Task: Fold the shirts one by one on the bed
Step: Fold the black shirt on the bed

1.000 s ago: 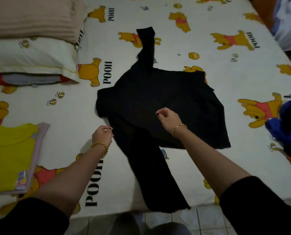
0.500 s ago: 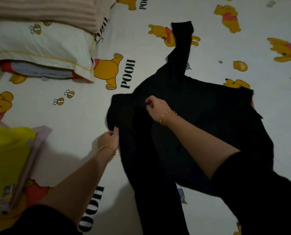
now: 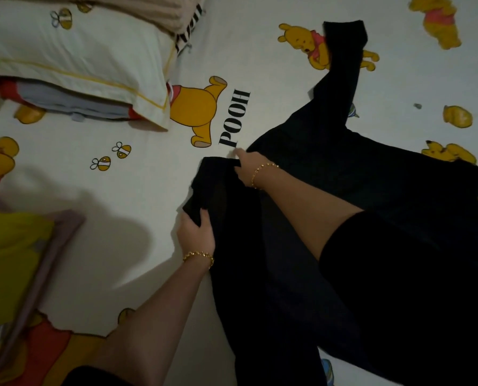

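Observation:
A black long-sleeved shirt [image 3: 343, 174] lies spread on the bed [image 3: 148, 196], which has a white sheet printed with yellow bears. One sleeve stretches away toward the top right, the other runs down to the bottom edge. My left hand [image 3: 194, 229] grips the shirt's left edge, thumb over the cloth. Farther up that same edge, my right hand [image 3: 246, 165] pinches the top left corner. My right forearm crosses the body of the shirt.
Folded shirts, a yellow one [image 3: 6, 263] on a pink one, are stacked at the left edge. Pillows [image 3: 73, 57] lie at the top left, on top of folded cloth.
Both hands have slid left and up along the shirt to its left edge. The view has come closer and shifted left.

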